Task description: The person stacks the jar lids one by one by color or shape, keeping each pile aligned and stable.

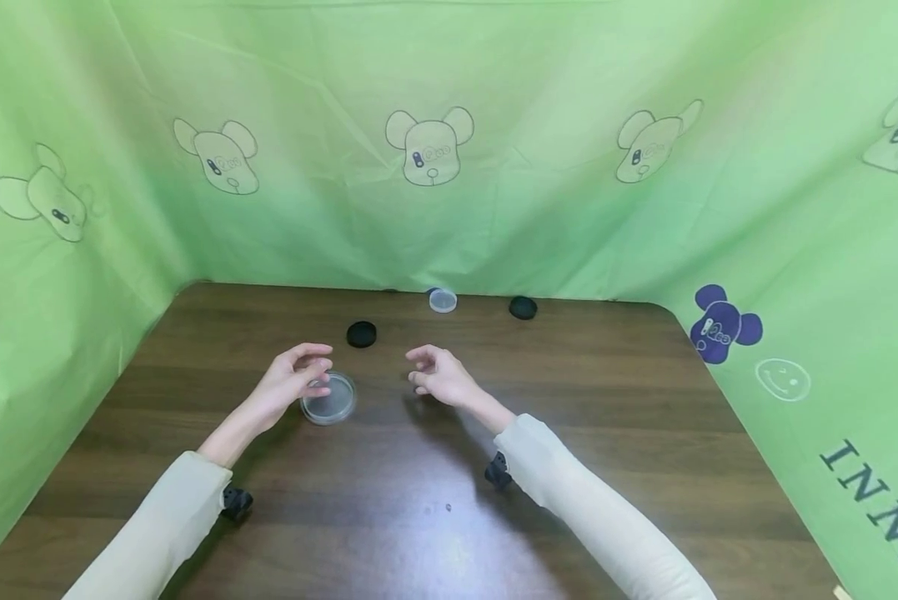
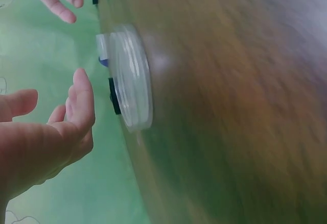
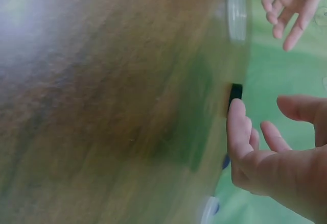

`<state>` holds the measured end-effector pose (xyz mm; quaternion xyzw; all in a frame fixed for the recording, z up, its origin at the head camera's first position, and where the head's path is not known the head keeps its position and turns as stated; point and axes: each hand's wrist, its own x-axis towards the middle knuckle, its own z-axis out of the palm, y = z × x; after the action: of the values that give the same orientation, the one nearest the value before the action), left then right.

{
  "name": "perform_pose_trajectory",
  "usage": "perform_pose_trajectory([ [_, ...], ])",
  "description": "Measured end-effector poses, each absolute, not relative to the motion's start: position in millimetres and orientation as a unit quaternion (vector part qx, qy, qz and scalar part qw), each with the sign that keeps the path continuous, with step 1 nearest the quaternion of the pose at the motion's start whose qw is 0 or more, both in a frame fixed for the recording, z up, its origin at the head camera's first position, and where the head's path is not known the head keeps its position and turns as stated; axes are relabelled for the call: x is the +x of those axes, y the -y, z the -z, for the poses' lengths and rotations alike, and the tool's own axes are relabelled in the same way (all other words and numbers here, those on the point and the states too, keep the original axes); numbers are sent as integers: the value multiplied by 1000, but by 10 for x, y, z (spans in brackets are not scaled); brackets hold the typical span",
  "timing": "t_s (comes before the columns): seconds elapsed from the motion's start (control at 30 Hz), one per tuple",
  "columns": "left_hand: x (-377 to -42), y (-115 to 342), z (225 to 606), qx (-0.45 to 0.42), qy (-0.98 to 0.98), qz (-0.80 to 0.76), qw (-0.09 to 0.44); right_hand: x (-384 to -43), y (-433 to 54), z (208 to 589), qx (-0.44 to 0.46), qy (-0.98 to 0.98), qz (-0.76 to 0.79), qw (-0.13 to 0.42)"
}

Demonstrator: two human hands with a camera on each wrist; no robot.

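A clear round shallow dish [image 1: 332, 402] lies on the wooden table. My left hand [image 1: 287, 385] hovers at its left side, fingers loosely bent and overlapping its rim in the head view; the left wrist view shows a gap between hand and dish [image 2: 132, 78]. Right of the dish, my right hand [image 1: 444, 379] hangs over the table with relaxed fingers and holds nothing. In the right wrist view its thumb and fingers [image 3: 237, 132] are spread apart. Beyond the hands, a black round lid-like disc [image 1: 362, 334] lies nearest to them.
At the table's back edge stand a small clear round container [image 1: 443, 300] and another black disc [image 1: 523, 307]. Green cloth [image 1: 433, 225] printed with bear heads hangs behind and at both sides. A tiny speck [image 1: 449, 507] lies on the wooden table [image 1: 373, 533] near the front.
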<state>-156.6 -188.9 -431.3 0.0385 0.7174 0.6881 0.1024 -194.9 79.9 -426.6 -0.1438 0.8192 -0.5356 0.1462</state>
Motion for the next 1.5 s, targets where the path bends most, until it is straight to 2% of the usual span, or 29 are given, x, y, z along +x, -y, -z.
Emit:
perform_pose_trajectory([
  [0.43, -1682, 1648, 4327, 30, -687, -716, 124, -1946, -998, 4315, -97, -773, 601, 178],
  [0.97, -1809, 1165, 4279, 16, -667, -731, 143, -2014, -1136, 4329, -64, -756, 626, 182],
  [1.5, -1948, 978, 4308, -26, -690, -709, 143, -2168, -1375, 4297, -56, -767, 613, 182],
])
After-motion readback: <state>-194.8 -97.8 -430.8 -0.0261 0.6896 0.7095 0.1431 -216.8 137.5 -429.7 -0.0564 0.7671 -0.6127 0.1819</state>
